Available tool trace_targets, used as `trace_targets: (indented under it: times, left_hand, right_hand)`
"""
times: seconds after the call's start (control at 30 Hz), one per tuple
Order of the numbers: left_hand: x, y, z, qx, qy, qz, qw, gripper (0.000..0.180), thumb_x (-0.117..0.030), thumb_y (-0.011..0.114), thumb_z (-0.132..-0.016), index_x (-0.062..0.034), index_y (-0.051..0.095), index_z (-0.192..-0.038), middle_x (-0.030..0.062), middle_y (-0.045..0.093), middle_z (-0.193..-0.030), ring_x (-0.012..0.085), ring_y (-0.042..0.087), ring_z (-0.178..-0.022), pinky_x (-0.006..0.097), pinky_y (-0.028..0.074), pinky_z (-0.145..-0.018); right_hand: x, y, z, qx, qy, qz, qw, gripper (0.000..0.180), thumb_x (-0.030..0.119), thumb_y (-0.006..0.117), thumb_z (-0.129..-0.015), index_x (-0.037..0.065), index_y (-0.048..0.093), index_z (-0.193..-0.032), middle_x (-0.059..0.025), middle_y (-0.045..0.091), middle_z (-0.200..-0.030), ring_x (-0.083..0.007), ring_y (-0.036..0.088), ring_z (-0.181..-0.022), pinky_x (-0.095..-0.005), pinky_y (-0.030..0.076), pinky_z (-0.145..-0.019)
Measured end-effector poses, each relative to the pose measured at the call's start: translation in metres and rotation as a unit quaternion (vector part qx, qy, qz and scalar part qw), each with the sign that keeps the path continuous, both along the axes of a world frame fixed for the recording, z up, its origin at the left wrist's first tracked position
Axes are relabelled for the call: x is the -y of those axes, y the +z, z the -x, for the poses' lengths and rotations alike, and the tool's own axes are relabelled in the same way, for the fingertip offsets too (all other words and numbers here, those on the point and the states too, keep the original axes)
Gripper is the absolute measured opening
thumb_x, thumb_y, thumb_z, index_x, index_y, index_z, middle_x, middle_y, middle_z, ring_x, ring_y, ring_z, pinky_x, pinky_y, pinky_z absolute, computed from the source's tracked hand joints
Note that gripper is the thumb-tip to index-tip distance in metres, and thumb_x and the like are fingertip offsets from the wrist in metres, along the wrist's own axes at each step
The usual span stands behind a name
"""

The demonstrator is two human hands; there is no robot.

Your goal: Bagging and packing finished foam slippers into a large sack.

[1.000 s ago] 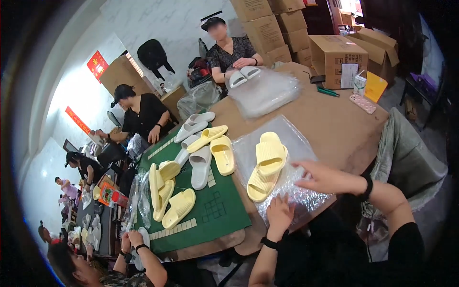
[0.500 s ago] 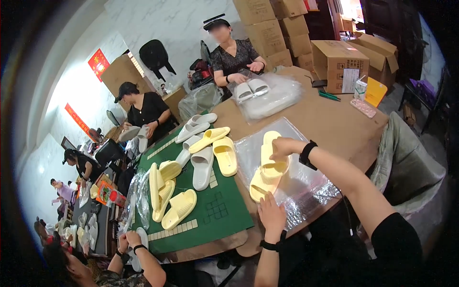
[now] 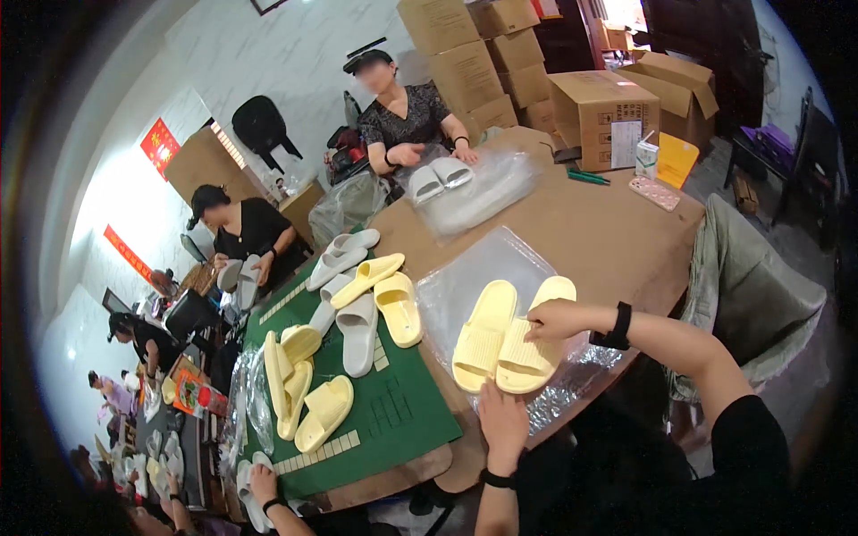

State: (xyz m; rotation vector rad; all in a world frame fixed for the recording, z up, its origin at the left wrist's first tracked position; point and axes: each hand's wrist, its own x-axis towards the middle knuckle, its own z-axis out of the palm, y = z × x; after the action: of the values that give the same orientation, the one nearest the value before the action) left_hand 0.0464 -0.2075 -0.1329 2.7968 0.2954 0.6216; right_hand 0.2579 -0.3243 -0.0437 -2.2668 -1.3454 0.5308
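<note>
A pair of yellow slide slippers lies side by side on a clear plastic bag [image 3: 451, 277] at the table's near edge. My right hand [image 3: 556, 322] is closed on the strap side of the right-hand yellow slipper [image 3: 532, 371]. Against the near ends of the pair, by the left-hand yellow slipper [image 3: 490, 313], my left hand [image 3: 502, 418] rests with its fingers stretched out. Left of the bag, several yellow slippers [image 3: 398, 310] and grey slippers [image 3: 358, 332] are spread over a green mat [image 3: 402, 429].
Across the table, a person [image 3: 407, 116] handles grey slippers [image 3: 440, 177] on plastic bags. At the back right stand a cardboard box [image 3: 594, 121], a drink carton [image 3: 647, 161] and a pink phone [image 3: 654, 192]. Another person's hand [image 3: 264, 482] touches a grey slipper at lower left.
The right-hand yellow slipper has moved from overlapping the other to lying beside it, with my right hand still on it. The whole view has shifted slightly.
</note>
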Motion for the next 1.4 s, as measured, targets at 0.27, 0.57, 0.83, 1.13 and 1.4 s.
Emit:
trace_targets:
  times: [0.27,0.57,0.83,1.13,1.4]
  left_hand:
    - [0.012,-0.019,0.011,-0.077,-0.031,-0.039,0.996,0.043,-0.032,0.059,-0.084,0.0016,0.055,-0.11,0.0226,0.058,-0.104,0.0397,0.055,-0.097,0.052,0.042,-0.087]
    - [0.011,-0.02,0.022,-0.045,-0.054,-0.04,0.997,0.043,-0.031,0.058,-0.086,0.0032,0.054,-0.111,0.0249,0.056,-0.103,0.0426,0.053,-0.095,0.05,0.042,-0.083]
    - [0.009,-0.016,0.036,-0.119,-0.051,0.014,0.991,0.044,-0.028,0.056,-0.088,0.004,0.051,-0.118,0.0271,0.056,-0.109,0.0435,0.053,-0.099,0.05,0.041,-0.087]
    - [0.006,-0.021,0.046,-0.087,-0.076,-0.027,0.993,0.046,-0.027,0.057,-0.088,0.0039,0.051,-0.121,0.027,0.055,-0.112,0.0426,0.052,-0.104,0.05,0.04,-0.09]
    - [0.009,-0.019,0.046,-0.063,-0.077,-0.011,0.995,0.043,-0.027,0.06,-0.086,0.0035,0.054,-0.117,0.0262,0.057,-0.11,0.0428,0.053,-0.102,0.049,0.041,-0.088]
  right_hand:
    - [-0.034,-0.058,-0.017,-0.036,0.079,0.034,0.996,0.027,0.016,0.047,-0.084,-0.006,0.061,-0.09,-0.0209,0.063,-0.072,-0.0284,0.063,-0.062,-0.0389,0.048,-0.055]
    - [-0.037,-0.045,0.006,-0.184,-0.023,0.033,0.982,0.024,0.009,0.045,-0.081,-0.009,0.06,-0.086,-0.0171,0.063,-0.071,-0.0241,0.065,-0.06,-0.0357,0.053,-0.051]
    - [-0.047,-0.055,0.016,-0.315,-0.038,0.029,0.948,0.024,0.004,0.049,-0.072,-0.014,0.06,-0.083,-0.0187,0.062,-0.072,-0.0245,0.065,-0.058,-0.0343,0.054,-0.047]
    - [-0.046,-0.03,0.007,-0.34,0.009,0.061,0.938,0.034,0.014,0.058,-0.078,-0.01,0.06,-0.103,-0.0227,0.063,-0.088,-0.0336,0.067,-0.077,-0.0415,0.054,-0.06]
    - [-0.067,-0.062,0.015,-0.005,0.085,-0.027,0.996,0.038,0.016,0.056,-0.08,0.009,0.061,-0.117,-0.0283,0.045,-0.125,-0.0384,0.058,-0.1,-0.0422,0.046,-0.086]
